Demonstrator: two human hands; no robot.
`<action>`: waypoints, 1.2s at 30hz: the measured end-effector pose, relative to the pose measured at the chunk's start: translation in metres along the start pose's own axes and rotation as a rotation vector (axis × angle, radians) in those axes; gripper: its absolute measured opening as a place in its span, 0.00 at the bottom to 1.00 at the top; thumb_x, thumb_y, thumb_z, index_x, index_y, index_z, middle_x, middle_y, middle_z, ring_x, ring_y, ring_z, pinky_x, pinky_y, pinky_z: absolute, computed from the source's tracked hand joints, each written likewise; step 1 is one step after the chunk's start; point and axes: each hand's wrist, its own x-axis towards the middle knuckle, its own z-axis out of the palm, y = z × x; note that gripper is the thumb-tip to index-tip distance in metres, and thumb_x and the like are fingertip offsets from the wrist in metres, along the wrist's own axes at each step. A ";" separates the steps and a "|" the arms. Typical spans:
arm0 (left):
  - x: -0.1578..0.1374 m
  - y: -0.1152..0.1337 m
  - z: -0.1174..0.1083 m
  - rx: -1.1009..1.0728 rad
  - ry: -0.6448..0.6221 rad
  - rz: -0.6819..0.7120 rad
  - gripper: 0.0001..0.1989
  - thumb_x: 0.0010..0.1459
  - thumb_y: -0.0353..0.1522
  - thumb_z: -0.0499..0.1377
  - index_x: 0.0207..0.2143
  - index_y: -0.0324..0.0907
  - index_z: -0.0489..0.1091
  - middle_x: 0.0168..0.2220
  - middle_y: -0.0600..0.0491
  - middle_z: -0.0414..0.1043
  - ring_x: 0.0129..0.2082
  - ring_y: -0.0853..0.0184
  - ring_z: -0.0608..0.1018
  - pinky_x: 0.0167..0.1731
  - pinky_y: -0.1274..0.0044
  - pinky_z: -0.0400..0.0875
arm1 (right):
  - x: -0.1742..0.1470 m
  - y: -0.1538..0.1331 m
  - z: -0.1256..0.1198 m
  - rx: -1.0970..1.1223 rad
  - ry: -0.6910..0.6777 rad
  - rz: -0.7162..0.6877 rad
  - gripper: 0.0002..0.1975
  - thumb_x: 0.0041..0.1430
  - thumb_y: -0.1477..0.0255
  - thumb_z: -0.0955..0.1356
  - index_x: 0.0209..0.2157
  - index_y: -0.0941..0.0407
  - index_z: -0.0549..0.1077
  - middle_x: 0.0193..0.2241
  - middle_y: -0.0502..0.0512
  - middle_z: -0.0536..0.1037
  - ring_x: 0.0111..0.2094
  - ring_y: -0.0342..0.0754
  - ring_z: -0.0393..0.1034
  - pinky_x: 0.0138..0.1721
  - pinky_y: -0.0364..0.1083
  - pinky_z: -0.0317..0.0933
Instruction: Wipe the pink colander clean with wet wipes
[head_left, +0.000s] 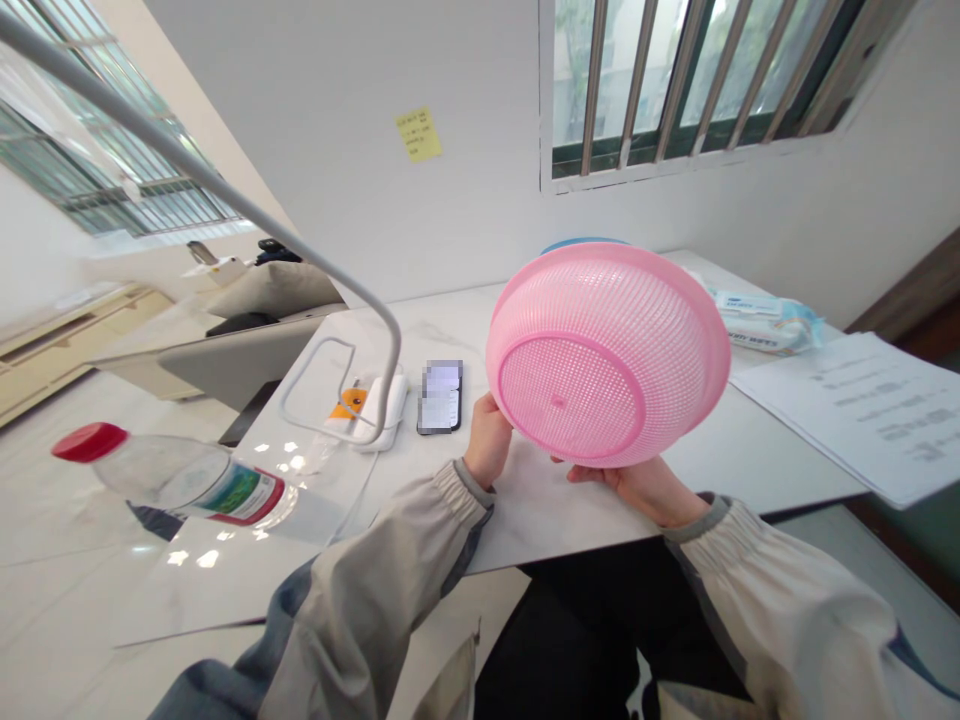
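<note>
Far left of you, a barred window (112, 130) above a low pale wooden unit (82, 335). Closer in, on the near left part of the white table (517, 530), a clear bottle (169, 475) with a red cap and a green-and-red label. Beyond it, a grey sofa (232, 357) with a beige cushion (274, 290). A bent grey tube (393, 350) crosses from the upper left and drops in front of a white device (391, 410); an orange figure (349, 403) sits just beside that device. Right of these, a phone (441, 398) lies on the table, its screen lit and partly blurred out. Yellow note (420, 134) on the wall above.

Your left hand (489, 443) is clamped on the lower left edge of a pink mesh basket (570, 390); some fingers are hidden behind it. You have the basket in front of you over the table, tipped so its round underside faces you; whether it touches the tabletop, cannot tell. Your right hand (649, 490) grips it from below, fingers curled at the bottom edge, thumb not clear. Hands apart, both on the basket.

Behind its top, a sliver of something blue (585, 242). Upper right, a second barred window (675, 80). Below that, a wipes packet (765, 325), then printed sheets (862, 415) jutting past the table edge.
</note>
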 end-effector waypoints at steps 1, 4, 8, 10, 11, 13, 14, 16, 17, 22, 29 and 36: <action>0.001 0.002 0.000 0.016 0.017 0.025 0.06 0.52 0.34 0.70 0.33 0.40 0.83 0.34 0.50 0.84 0.36 0.62 0.80 0.39 0.71 0.77 | 0.000 -0.001 0.001 0.001 0.002 0.006 0.24 0.65 0.56 0.78 0.56 0.52 0.81 0.50 0.65 0.86 0.49 0.61 0.84 0.46 0.58 0.82; 0.001 0.009 0.000 0.035 0.061 0.073 0.06 0.53 0.34 0.70 0.34 0.42 0.83 0.36 0.50 0.85 0.38 0.61 0.81 0.41 0.70 0.77 | -0.002 -0.003 0.003 0.001 0.017 0.024 0.25 0.63 0.58 0.80 0.57 0.52 0.80 0.51 0.64 0.86 0.49 0.60 0.84 0.45 0.57 0.82; 0.000 0.020 -0.001 0.066 0.097 0.088 0.04 0.52 0.31 0.69 0.31 0.42 0.83 0.34 0.51 0.84 0.38 0.60 0.79 0.39 0.72 0.75 | -0.003 -0.006 0.006 0.019 0.031 0.043 0.24 0.63 0.60 0.79 0.58 0.52 0.80 0.51 0.64 0.86 0.49 0.60 0.84 0.44 0.57 0.82; 0.001 0.022 -0.002 0.073 0.118 0.086 0.03 0.51 0.30 0.68 0.30 0.42 0.83 0.33 0.52 0.84 0.37 0.61 0.79 0.38 0.73 0.73 | -0.003 -0.007 0.007 0.015 0.005 0.076 0.22 0.64 0.59 0.78 0.54 0.55 0.83 0.47 0.66 0.87 0.44 0.58 0.85 0.45 0.57 0.81; 0.002 0.022 -0.003 0.070 0.134 0.086 0.04 0.51 0.30 0.67 0.31 0.42 0.83 0.33 0.52 0.84 0.37 0.61 0.78 0.38 0.73 0.73 | -0.003 -0.008 0.007 0.008 -0.015 0.102 0.21 0.63 0.59 0.78 0.52 0.57 0.84 0.45 0.66 0.88 0.41 0.56 0.85 0.45 0.56 0.81; 0.004 0.020 -0.006 0.052 0.174 0.086 0.06 0.53 0.30 0.67 0.33 0.42 0.84 0.35 0.52 0.84 0.37 0.62 0.78 0.38 0.74 0.72 | -0.004 -0.009 0.006 0.001 -0.052 0.161 0.20 0.61 0.59 0.79 0.47 0.59 0.86 0.43 0.68 0.88 0.36 0.53 0.85 0.46 0.55 0.80; 0.006 0.018 -0.007 0.039 0.192 0.084 0.06 0.54 0.30 0.66 0.34 0.42 0.84 0.35 0.52 0.84 0.37 0.63 0.78 0.38 0.74 0.72 | -0.004 -0.010 0.006 0.000 -0.065 0.191 0.20 0.60 0.60 0.79 0.47 0.60 0.86 0.43 0.68 0.89 0.35 0.52 0.84 0.46 0.54 0.80; 0.010 0.012 -0.009 0.010 0.212 0.072 0.06 0.56 0.32 0.66 0.35 0.42 0.83 0.35 0.52 0.83 0.37 0.64 0.78 0.39 0.74 0.72 | -0.005 -0.011 0.005 0.002 -0.081 0.233 0.19 0.59 0.60 0.79 0.46 0.60 0.87 0.44 0.68 0.89 0.34 0.52 0.85 0.46 0.53 0.80; 0.012 0.008 -0.010 -0.003 0.206 0.061 0.05 0.56 0.32 0.67 0.35 0.42 0.82 0.35 0.52 0.83 0.37 0.64 0.78 0.40 0.74 0.72 | -0.006 -0.011 0.005 0.002 -0.087 0.247 0.19 0.59 0.60 0.79 0.45 0.60 0.87 0.44 0.68 0.89 0.35 0.52 0.85 0.46 0.53 0.80; 0.012 -0.005 -0.006 -0.199 0.101 -0.053 0.11 0.59 0.41 0.70 0.37 0.44 0.78 0.38 0.53 0.81 0.39 0.66 0.79 0.43 0.74 0.73 | -0.005 -0.010 0.001 0.063 -0.059 0.243 0.16 0.59 0.66 0.78 0.45 0.61 0.86 0.44 0.68 0.89 0.35 0.53 0.85 0.48 0.55 0.79; -0.010 0.004 0.007 -0.352 -0.334 -0.337 0.26 0.52 0.38 0.78 0.49 0.42 0.75 0.37 0.52 0.80 0.39 0.65 0.81 0.48 0.69 0.74 | 0.002 -0.006 -0.007 0.205 0.037 0.239 0.09 0.64 0.71 0.73 0.42 0.59 0.85 0.45 0.65 0.89 0.35 0.49 0.82 0.49 0.52 0.78; -0.011 0.005 0.007 -0.303 -0.336 -0.350 0.24 0.51 0.33 0.77 0.48 0.42 0.74 0.38 0.52 0.81 0.39 0.66 0.81 0.48 0.70 0.74 | 0.002 -0.005 -0.006 0.201 0.042 0.260 0.10 0.64 0.72 0.72 0.44 0.59 0.85 0.45 0.65 0.89 0.35 0.49 0.82 0.50 0.52 0.77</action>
